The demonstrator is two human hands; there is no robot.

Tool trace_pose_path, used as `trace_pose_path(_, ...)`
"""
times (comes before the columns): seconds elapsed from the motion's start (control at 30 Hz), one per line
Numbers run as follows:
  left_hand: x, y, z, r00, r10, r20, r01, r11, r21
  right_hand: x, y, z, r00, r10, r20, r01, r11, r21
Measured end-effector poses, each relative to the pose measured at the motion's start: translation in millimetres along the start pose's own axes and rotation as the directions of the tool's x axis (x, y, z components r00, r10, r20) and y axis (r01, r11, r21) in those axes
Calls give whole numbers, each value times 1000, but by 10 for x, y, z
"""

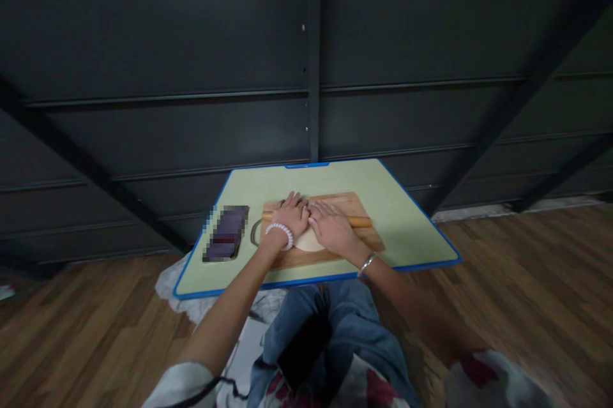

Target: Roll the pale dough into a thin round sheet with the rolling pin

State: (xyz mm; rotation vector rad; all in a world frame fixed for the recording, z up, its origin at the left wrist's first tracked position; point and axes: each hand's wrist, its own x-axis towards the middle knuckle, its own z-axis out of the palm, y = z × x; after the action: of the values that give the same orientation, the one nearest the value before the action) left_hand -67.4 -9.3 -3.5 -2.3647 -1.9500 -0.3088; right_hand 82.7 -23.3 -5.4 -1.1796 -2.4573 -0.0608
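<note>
A wooden rolling pin (360, 221) lies across a wooden cutting board (287, 259), mostly hidden under both hands. My left hand (291, 215) rests on it with the fingers stretched forward and slightly spread. Beside it, my right hand (330, 224) lies over the pin with its fingers extended flat. The two hands nearly touch at the thumbs. Below the pin, between my wrists, shows a pale round sheet of dough (309, 242), its far part covered by the hands. At its left end the board has a metal handle (255, 233).
A pale green folding table (407, 229) with a blue rim carries the board. Left of the board lies a phone (226, 234), its surface pixelated. A dark panelled wall (191, 44) stands behind the table. A dark object (305, 347) rests on my lap, and wooden floor (527, 280) surrounds the table.
</note>
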Motion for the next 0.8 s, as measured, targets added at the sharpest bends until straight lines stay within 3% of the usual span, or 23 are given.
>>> trace_pose_path(0.23,-487,4,-26,991,94,-98,-93,996,7,-366,-263,-87,998,-26,-51,27,1000,10)
trace_pose_path(0.43,-893,114,-5,970,89,-226,-82,996,42,-546,-144,-205,992,-117,-37,121,984,127)
trace_pose_path(0.63,-1222,421,-67,964,11,-266,13,996,90,-477,9,-234,993,-119,3,116,976,187)
trace_pose_path(0.8,-1304,541,-20,970,-54,-238,78,993,90,-248,5,-157,978,-206,3,204,970,134)
